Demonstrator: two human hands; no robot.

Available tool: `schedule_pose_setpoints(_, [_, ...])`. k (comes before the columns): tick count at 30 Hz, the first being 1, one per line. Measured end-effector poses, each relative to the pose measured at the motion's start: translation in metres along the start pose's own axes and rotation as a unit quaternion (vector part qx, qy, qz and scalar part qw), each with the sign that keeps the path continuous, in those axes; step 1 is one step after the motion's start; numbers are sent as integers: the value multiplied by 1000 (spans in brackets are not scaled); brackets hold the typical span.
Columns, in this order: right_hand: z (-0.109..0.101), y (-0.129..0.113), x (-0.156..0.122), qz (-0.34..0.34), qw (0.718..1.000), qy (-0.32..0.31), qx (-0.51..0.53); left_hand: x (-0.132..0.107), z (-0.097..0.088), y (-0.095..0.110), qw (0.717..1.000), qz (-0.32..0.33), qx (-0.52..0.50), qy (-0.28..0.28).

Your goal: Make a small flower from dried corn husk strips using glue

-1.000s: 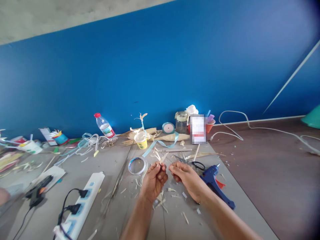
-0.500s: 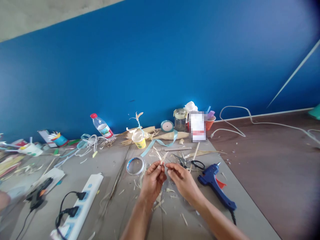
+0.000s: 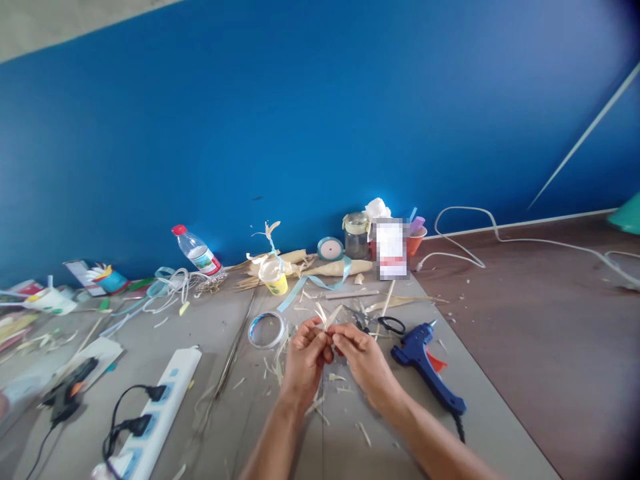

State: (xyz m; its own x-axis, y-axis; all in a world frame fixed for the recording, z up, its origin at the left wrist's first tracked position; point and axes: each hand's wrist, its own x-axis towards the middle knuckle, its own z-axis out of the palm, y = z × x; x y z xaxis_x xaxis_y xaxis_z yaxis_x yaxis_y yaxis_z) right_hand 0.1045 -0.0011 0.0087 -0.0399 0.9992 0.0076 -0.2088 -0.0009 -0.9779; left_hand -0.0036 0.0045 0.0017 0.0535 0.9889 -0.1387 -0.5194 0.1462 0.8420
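A small forked piece of pale dried husk [image 3: 327,317] stands up from the pinched fingertips of my left hand [image 3: 306,357]. My right hand [image 3: 361,353] is closed too, thumb and fingertips pinching at the base of the same piece. The two hands meet there, and the exact grip point is hidden by the fingers. Just beyond the right hand lie scissors [image 3: 391,325] with black handles. To its right is a blue glue gun [image 3: 429,367] with an orange trigger. A roll of clear tape [image 3: 267,331] lies left of the hands.
Husk scraps [image 3: 364,435] litter the grey table. A yellow cup [image 3: 276,285] holding a husk figure, a ribbon spool [image 3: 330,249], a glass jar [image 3: 356,235] and a tilted bottle [image 3: 197,251] stand along the blue wall. A power strip [image 3: 167,393] and black glue gun [image 3: 73,393] lie left.
My right hand has moved in to meet the left, its fingertips now at the base of the husk piece. The whole view has shifted slightly.
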Motion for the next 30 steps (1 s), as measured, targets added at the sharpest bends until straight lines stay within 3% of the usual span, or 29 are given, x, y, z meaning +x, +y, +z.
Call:
schedule_pose_setpoints(3, [2, 0, 2, 51, 995, -3, 85, -2, 4, -1, 1000, -5, 5, -4])
schedule_pose_setpoints(7, [2, 2, 1, 59, 990, -13, 131, -3, 6, -3, 1000, -9, 4, -14])
schedule_pose_setpoints(14, [3, 4, 2, 72, 988, -6, 136, -5, 8, -5, 1000, -10, 13, -25])
schedule_pose_setpoints(30, [-3, 13, 5, 27, 993, 51, 101, -9, 7, 0, 996, -58, 14, -64])
